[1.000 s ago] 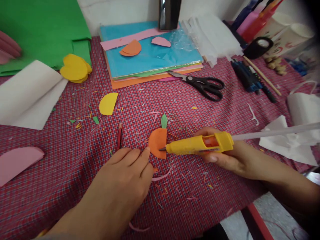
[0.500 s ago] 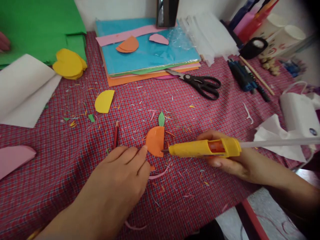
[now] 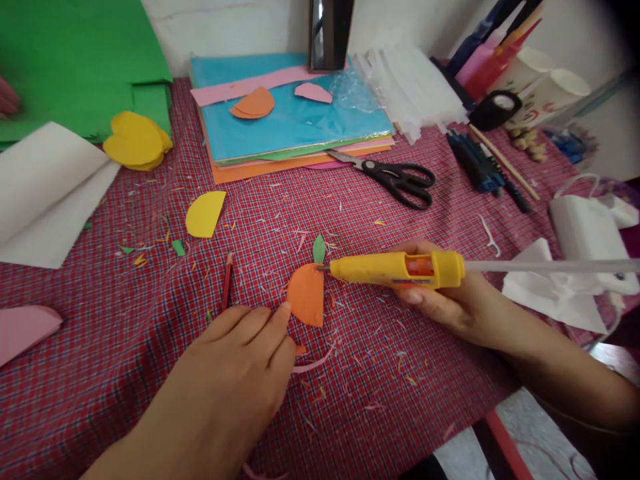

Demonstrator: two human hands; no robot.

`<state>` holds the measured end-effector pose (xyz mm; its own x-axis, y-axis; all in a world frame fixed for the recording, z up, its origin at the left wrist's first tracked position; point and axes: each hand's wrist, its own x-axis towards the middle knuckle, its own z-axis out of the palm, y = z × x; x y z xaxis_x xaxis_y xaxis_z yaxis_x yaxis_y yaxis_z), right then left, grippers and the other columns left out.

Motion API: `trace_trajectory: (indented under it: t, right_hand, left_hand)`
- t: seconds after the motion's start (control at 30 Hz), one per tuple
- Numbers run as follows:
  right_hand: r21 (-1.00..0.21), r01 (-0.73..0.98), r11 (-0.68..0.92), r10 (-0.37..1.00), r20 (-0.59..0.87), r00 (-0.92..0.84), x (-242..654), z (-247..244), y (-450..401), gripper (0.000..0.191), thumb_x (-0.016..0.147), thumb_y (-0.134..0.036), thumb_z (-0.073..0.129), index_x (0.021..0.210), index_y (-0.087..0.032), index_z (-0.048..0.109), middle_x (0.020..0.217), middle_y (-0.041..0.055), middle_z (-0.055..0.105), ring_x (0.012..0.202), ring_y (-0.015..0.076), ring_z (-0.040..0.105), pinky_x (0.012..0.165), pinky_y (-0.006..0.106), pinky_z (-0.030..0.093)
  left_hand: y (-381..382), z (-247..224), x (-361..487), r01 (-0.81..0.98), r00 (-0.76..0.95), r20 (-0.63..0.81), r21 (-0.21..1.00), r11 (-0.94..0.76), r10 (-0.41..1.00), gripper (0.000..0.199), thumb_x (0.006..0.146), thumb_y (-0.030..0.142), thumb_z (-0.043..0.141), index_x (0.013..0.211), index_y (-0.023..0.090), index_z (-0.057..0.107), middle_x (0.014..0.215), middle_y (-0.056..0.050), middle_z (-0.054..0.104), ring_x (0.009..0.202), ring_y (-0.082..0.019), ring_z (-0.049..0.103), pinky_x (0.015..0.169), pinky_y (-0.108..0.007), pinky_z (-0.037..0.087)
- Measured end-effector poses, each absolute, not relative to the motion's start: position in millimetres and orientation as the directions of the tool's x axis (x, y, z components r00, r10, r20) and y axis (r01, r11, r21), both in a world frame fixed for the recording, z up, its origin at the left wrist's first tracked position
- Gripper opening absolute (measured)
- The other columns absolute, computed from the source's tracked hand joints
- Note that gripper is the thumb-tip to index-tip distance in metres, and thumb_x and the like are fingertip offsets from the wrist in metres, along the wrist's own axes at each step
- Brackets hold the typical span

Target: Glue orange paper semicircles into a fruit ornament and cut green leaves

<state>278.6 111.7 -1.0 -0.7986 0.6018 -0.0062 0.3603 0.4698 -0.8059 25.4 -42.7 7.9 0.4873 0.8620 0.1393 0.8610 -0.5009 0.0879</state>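
Observation:
My right hand [image 3: 445, 293] grips a yellow glue gun [image 3: 395, 268] with a long clear stick out of its back. Its metal tip meets the top right corner of an orange half-circle paper [image 3: 306, 297], beside a green paper leaf [image 3: 319, 249]. My left hand [image 3: 235, 373] lies on the cloth with its fingers close together, a fingertip at the left edge of the orange piece. Whether anything is beneath the palm is hidden. A red pencil [image 3: 227, 283] lies just beyond its knuckles.
Black scissors [image 3: 400, 180] lie by a stack of coloured sheets [image 3: 300, 127]. Yellow pieces [image 3: 137, 141], green paper [image 3: 85, 67] and a white sheet [image 3: 55, 193] are at left. Cups [image 3: 560, 97] and a white device [image 3: 585, 230] stand at right. Another person's fingers [image 3: 7, 100] show far left.
The glue gun's tip has moved from the bottom right corner of the orange piece up to its top corner. The view has shifted slightly; my left hand stays beside the piece.

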Motion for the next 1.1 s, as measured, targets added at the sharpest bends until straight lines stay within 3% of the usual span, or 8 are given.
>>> trace_trajectory:
  t: [0.17, 0.43, 0.9, 1.0, 1.1]
  right_hand:
    - [-0.821, 0.335, 0.461, 0.542, -0.038, -0.839, 270.7, 3.7, 102.0, 0.027, 0.092, -0.041, 0.057, 0.111, -0.023, 0.05, 0.094, 0.004, 0.063, 0.076, 0.0164, 0.063, 0.065, 0.027, 0.051]
    - [-0.785, 0.356, 0.507, 0.456, -0.107, -0.884, 254.5, 4.4, 100.2, 0.033, 0.091, -0.049, 0.055, 0.108, -0.02, 0.053, 0.096, 0.0069, 0.063, 0.082, 0.0204, 0.063, 0.069, 0.031, 0.051]
    - [-0.795, 0.344, 0.499, 0.478, -0.079, -0.875, 252.4, 1.1, 103.0, 0.027, 0.093, -0.044, 0.053, 0.106, -0.021, 0.05, 0.097, 0.0066, 0.062, 0.082, 0.0191, 0.061, 0.069, 0.03, 0.049]
    - [-0.818, 0.321, 0.478, 0.392, -0.129, -0.911, 261.8, 7.1, 104.2, 0.026, 0.094, -0.042, 0.053, 0.11, -0.021, 0.05, 0.1, 0.0065, 0.062, 0.084, 0.0183, 0.061, 0.073, 0.029, 0.05]
    - [-0.82, 0.34, 0.461, 0.479, -0.093, -0.873, 283.1, 15.3, 104.8, 0.027, 0.096, -0.041, 0.048, 0.117, -0.024, 0.048, 0.1, 0.0067, 0.062, 0.083, 0.0185, 0.062, 0.072, 0.029, 0.051]
  left_hand:
    - [-42.3, 12.9, 29.0, 0.872, 0.473, 0.142, 0.068, -0.485, 0.87, 0.038, 0.079, 0.004, 0.035, 0.08, 0.017, 0.071, 0.097, -0.011, 0.075, 0.079, -0.024, 0.069, 0.071, -0.039, 0.054]
    - [-38.4, 15.9, 32.4, 0.887, 0.449, 0.12, 0.06, -0.457, 0.886, 0.035, 0.082, 0.006, 0.038, 0.081, 0.016, 0.072, 0.101, -0.011, 0.075, 0.082, -0.023, 0.069, 0.073, -0.037, 0.053]
    - [-42.6, 16.9, 30.7, 0.889, 0.44, 0.065, 0.107, -0.445, 0.895, 0.03, 0.082, 0.01, 0.043, 0.089, 0.016, 0.071, 0.105, -0.01, 0.073, 0.089, -0.023, 0.066, 0.08, -0.038, 0.05]
    - [-42.5, 14.4, 29.0, 0.883, 0.439, 0.063, 0.154, -0.443, 0.896, 0.027, 0.082, 0.009, 0.045, 0.087, 0.016, 0.07, 0.105, -0.011, 0.073, 0.087, -0.023, 0.065, 0.079, -0.039, 0.05]
    - [-37.7, 14.9, 22.4, 0.866, 0.385, 0.047, 0.326, -0.378, 0.922, 0.019, 0.082, 0.012, 0.05, 0.081, 0.018, 0.068, 0.1, -0.008, 0.073, 0.086, -0.023, 0.065, 0.078, -0.039, 0.051]
